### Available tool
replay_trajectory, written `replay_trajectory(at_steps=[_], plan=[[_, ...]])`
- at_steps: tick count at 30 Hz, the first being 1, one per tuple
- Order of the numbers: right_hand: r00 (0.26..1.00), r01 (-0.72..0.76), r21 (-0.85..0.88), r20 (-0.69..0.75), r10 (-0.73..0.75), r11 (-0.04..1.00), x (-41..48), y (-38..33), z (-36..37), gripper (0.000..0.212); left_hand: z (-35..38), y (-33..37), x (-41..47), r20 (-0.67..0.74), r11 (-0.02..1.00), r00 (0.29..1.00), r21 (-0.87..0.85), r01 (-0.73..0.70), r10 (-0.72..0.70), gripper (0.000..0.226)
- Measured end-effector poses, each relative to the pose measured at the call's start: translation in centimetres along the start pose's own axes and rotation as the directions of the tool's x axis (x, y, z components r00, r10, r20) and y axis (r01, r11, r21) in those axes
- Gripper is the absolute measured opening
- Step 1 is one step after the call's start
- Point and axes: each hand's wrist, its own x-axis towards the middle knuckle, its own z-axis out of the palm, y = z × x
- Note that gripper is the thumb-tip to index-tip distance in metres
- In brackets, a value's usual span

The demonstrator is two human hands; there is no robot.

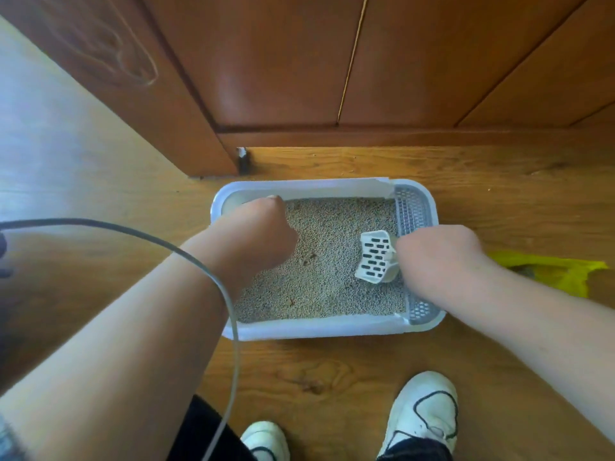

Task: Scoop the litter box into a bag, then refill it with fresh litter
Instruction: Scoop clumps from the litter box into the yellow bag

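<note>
Right hand (pixel 432 254) grasps scoop (pixel 376 257), hovering at 3 o'clock inside litter box (pixel 319 327). Left hand (pixel 256 231) at 9 o'clock, fingers hidden, grip unreadable. Bag (pixel 559 274) lies collapsed outside at 3 o'clock. Risk: nobody holds its mouth open, so clumps spill.

Home, indoors: wood-plank floor (pixel 332 371); wooden door (pixel 416 61) at 12 o'clock; cat's litter box (pixel 299 329) at centre.

The person's forearms (pixel 519 314) were bare. They wore black trousers (pixel 203 430) and white lace-up sneakers with black outline trim (pixel 422 414). A thin grey cable (pixel 229 304) crossed the left forearm (pixel 139 321).
</note>
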Motion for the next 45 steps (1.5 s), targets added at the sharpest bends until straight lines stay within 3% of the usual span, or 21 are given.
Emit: replay_trajectory(at_steps=[5, 8, 14, 25, 29, 34, 39, 45], plan=[[0.999, 0.009, -0.022, 0.032, -0.008, 1.000, 0.6, -0.6, -0.8, 0.020, 0.0, -1.8, -0.6, 0.020, 1.000, 1.000, -0.021, 0.013, -0.012, 0.038], [0.999, 0.024, -0.018, 0.026, -0.024, 1.000, 0.1, -0.6, -1.6, 0.010, -0.2, -3.0, -0.8, -0.004, 1.000, 1.000, -0.008, 0.014, -0.014, 0.034], [0.985, 0.089, 0.006, -0.152, -0.087, 0.996, 0.5, -1.3, -2.0, 0.013, -0.3, -3.6, -1.6, -0.021, 1.000, 1.000, -0.007, 0.020, -0.020, 0.034], [0.988, 0.154, -0.044, -0.025, -0.155, 0.987, 3.3, -6.0, 0.6, 0.014, -0.7, -4.7, -2.5, -0.027, 0.998, 0.999, -0.047, 0.035, -0.037, 0.034], [0.980, 0.196, 0.024, -0.027, -0.195, 0.980, 6.1, -7.4, 2.0, 0.009, -1.0, -5.6, -3.3, -0.050, 0.997, 0.998, -0.069, 0.040, -0.043, 0.035], [0.971, 0.241, 0.226, -0.063, -0.233, 0.944, 7.8, -8.6, 3.8, 0.018, -1.5, -7.3, -4.4, -0.064, 0.991, 0.994, -0.107, 0.083, -0.090, 0.035], [0.958, 0.287, 0.299, -0.096, -0.271, 0.910, 8.4, -10.2, 4.1, 0.021, -1.8, -8.7, -5.2, -0.082, 0.982, 0.988, -0.146, 0.118, -0.131, 0.036], [0.954, 0.293, 0.419, -0.078, -0.288, 0.859, 8.9, -11.7, 5.5, 0.010, -1.7, -8.7, -4.9, -0.075, 0.978, 0.984, -0.145, 0.149, -0.161, 0.034]])
